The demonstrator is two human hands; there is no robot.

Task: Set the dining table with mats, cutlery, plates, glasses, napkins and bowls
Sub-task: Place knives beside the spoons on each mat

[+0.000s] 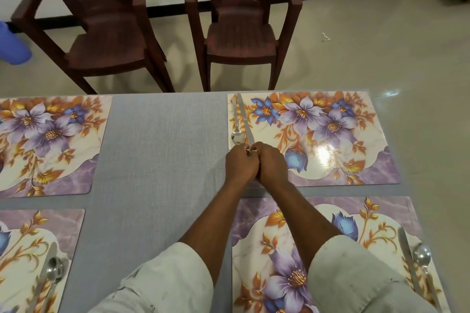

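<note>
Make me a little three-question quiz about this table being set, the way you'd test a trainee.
1. True or false: the far right mat already has a spoon and a knife lying on it.
2. How many floral mats show on the table? A) two B) four C) six
3. Fill in: both hands, left hand and right hand, meet at the near end of the ____.

Key
1. True; they lie side by side along its left edge.
2. B; two far, two near.
3. Knife; what the fingers do there is hidden, so the grip cannot be judged.
</note>
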